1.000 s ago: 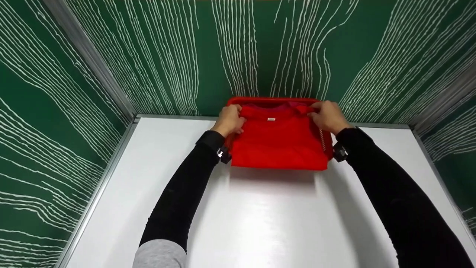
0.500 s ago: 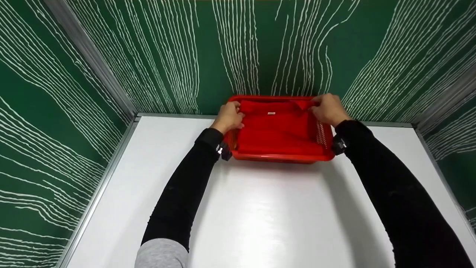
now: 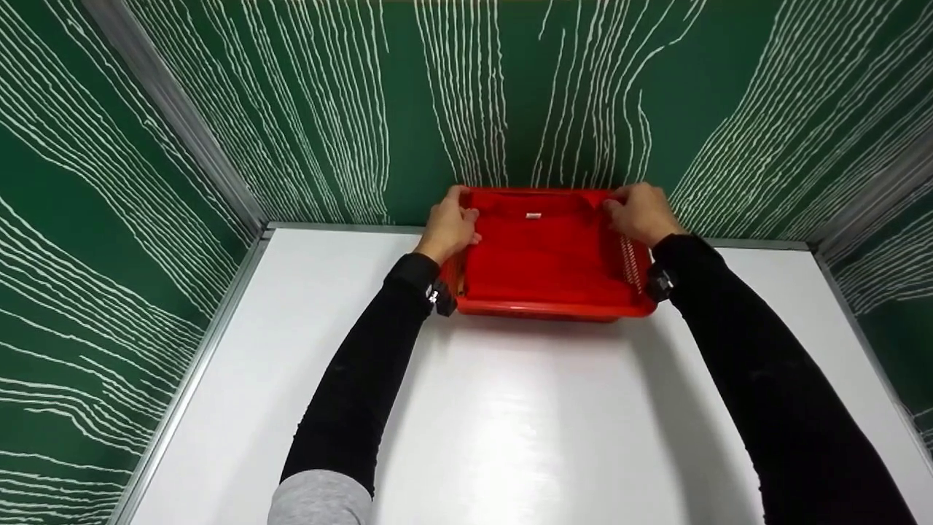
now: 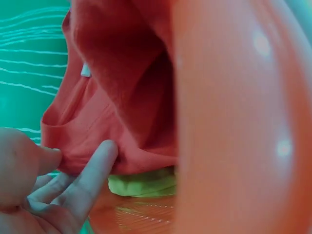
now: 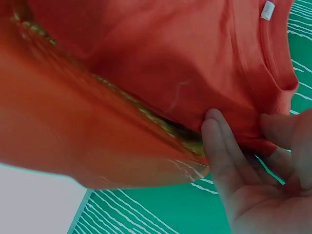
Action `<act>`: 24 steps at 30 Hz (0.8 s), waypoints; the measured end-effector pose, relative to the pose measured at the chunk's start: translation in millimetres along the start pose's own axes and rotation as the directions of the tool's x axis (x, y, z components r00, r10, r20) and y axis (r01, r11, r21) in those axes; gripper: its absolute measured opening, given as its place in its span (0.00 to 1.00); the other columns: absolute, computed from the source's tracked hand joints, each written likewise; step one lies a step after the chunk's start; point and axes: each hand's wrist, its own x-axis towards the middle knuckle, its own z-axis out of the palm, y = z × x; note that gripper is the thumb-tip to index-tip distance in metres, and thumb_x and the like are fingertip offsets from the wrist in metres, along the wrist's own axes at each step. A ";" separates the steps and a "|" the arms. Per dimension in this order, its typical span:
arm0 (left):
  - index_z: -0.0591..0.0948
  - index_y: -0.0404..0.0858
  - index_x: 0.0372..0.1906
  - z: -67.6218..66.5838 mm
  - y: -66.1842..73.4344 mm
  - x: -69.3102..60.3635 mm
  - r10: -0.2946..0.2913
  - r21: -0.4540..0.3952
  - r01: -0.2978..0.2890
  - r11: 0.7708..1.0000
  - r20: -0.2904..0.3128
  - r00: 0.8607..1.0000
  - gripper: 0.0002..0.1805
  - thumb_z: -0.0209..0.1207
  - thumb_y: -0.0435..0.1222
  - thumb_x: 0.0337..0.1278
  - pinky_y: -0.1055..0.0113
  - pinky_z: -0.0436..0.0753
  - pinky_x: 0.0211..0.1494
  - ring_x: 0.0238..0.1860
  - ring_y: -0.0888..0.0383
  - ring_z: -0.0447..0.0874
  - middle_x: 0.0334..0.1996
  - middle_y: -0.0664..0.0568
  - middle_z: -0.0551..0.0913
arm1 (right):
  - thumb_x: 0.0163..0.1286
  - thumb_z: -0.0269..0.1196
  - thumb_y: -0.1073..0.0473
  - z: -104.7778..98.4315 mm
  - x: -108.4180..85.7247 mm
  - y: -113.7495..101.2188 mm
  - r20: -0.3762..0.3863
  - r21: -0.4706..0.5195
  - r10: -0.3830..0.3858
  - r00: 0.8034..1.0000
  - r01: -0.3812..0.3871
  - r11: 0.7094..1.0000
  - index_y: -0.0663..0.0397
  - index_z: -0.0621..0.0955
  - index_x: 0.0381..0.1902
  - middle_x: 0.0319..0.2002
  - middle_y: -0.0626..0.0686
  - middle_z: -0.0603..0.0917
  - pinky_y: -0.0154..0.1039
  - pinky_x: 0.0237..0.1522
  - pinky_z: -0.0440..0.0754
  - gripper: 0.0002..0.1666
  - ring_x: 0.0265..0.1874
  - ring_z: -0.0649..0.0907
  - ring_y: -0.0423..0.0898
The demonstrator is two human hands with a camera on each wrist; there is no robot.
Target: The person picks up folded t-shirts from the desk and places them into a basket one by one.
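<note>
A folded red T-shirt (image 3: pixel 543 251) with a white neck label lies in a red plastic basket (image 3: pixel 554 310) against the back wall. My left hand (image 3: pixel 447 227) is at the shirt's left shoulder, fingers spread; in the left wrist view its thumb meets the shirt's edge and one straight finger (image 4: pixel 100 163) rests on the cloth. On the opposite side, my right hand (image 3: pixel 641 215) pinches the shirt's right shoulder beside the collar. The right wrist view has its thumb (image 5: pixel 280 127) and fingertips against the fabric. Part of the basket's left side is behind my left hand.
Yellow-green cloth (image 4: pixel 141 184) shows under the shirt in the basket. The basket stands on a white table (image 3: pixel 496 437). Behind it rises a green wall (image 3: pixel 408 109) with white wavy lines, and metal rails (image 3: pixel 342 229) run along the table's edges.
The shirt has gone down into the basket; its front edge, which hung over the basket's front rim, now lies inside. My left fingers have spread and shifted up toward the back rim.
</note>
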 end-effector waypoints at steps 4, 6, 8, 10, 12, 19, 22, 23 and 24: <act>0.61 0.44 0.86 -1.0 0.3 -1.3 0.049 0.045 -0.049 0.998 -0.002 0.999 0.31 0.51 0.34 0.88 0.59 0.89 0.65 0.62 0.47 0.92 0.69 0.39 0.84 | 0.87 0.53 0.55 0.3 -1.3 2.0 0.018 -0.017 -0.008 1.000 0.009 1.000 0.69 0.79 0.74 0.60 0.73 0.87 0.47 0.57 0.83 0.28 0.55 0.88 0.60; 0.58 0.45 0.89 -1.7 0.6 -2.1 0.065 0.084 -0.066 0.994 0.006 0.998 0.33 0.50 0.33 0.88 0.54 0.81 0.77 0.73 0.45 0.84 0.77 0.39 0.78 | 0.88 0.51 0.56 -0.7 -2.0 2.6 0.047 -0.022 -0.017 0.999 0.019 1.000 0.67 0.70 0.82 0.74 0.75 0.77 0.58 0.71 0.77 0.32 0.71 0.79 0.67; 0.56 0.47 0.90 -2.7 1.8 -3.7 0.076 0.117 -0.078 0.990 0.021 0.997 0.34 0.48 0.33 0.88 0.52 0.74 0.84 0.79 0.45 0.77 0.81 0.39 0.74 | 0.88 0.50 0.57 -1.3 -3.3 1.9 0.070 -0.012 -0.036 0.997 0.037 0.999 0.65 0.62 0.86 0.83 0.75 0.65 0.63 0.82 0.66 0.36 0.82 0.67 0.71; 0.57 0.48 0.90 -3.7 4.2 -7.8 0.093 0.129 -0.097 0.987 0.036 0.995 0.34 0.47 0.32 0.88 0.51 0.74 0.84 0.76 0.44 0.78 0.79 0.37 0.76 | 0.88 0.51 0.58 -0.4 -5.7 -1.0 0.069 0.002 -0.060 0.996 0.060 0.998 0.63 0.59 0.88 0.86 0.74 0.59 0.65 0.86 0.60 0.37 0.85 0.62 0.72; 0.62 0.47 0.88 -4.5 7.9 -14.6 0.126 0.135 -0.131 0.982 0.042 0.991 0.33 0.48 0.32 0.87 0.52 0.76 0.81 0.73 0.45 0.81 0.75 0.38 0.79 | 0.86 0.54 0.60 2.0 -10.8 -6.0 0.037 0.020 -0.094 0.995 0.093 0.995 0.63 0.62 0.87 0.85 0.74 0.60 0.66 0.83 0.66 0.37 0.81 0.69 0.72; 0.84 0.44 0.71 -1.4 21.5 -60.0 0.269 0.213 -0.284 0.935 0.099 0.958 0.20 0.55 0.36 0.85 0.58 0.84 0.70 0.57 0.54 0.86 0.65 0.47 0.88 | 0.83 0.60 0.63 9.6 -51.8 -20.5 0.132 -0.055 -0.259 0.957 0.268 0.962 0.65 0.84 0.68 0.66 0.68 0.85 0.64 0.73 0.78 0.22 0.63 0.84 0.63; 0.87 0.42 0.68 4.4 20.1 -84.1 0.305 0.244 -0.346 0.906 0.189 0.933 0.18 0.56 0.39 0.85 0.58 0.84 0.72 0.58 0.54 0.87 0.62 0.48 0.90 | 0.82 0.63 0.61 12.9 -74.3 -21.4 0.240 -0.113 -0.324 0.915 0.358 0.927 0.64 0.89 0.60 0.58 0.66 0.91 0.65 0.71 0.81 0.17 0.61 0.88 0.64; 0.87 0.41 0.68 7.2 18.6 -91.6 0.317 0.262 -0.371 0.891 0.228 0.921 0.18 0.57 0.40 0.85 0.57 0.84 0.74 0.60 0.53 0.88 0.62 0.48 0.90 | 0.82 0.64 0.61 14.3 -81.6 -20.5 0.263 -0.130 -0.333 0.905 0.376 0.918 0.63 0.90 0.59 0.56 0.65 0.92 0.65 0.70 0.83 0.16 0.60 0.88 0.63; 0.86 0.40 0.68 10.6 16.8 -98.4 0.329 0.292 -0.400 0.869 0.263 0.907 0.19 0.57 0.41 0.85 0.56 0.81 0.78 0.65 0.53 0.87 0.65 0.49 0.89 | 0.82 0.65 0.60 15.5 -89.1 -19.6 0.277 -0.144 -0.338 0.900 0.386 0.911 0.62 0.91 0.57 0.54 0.64 0.92 0.64 0.65 0.86 0.15 0.57 0.89 0.62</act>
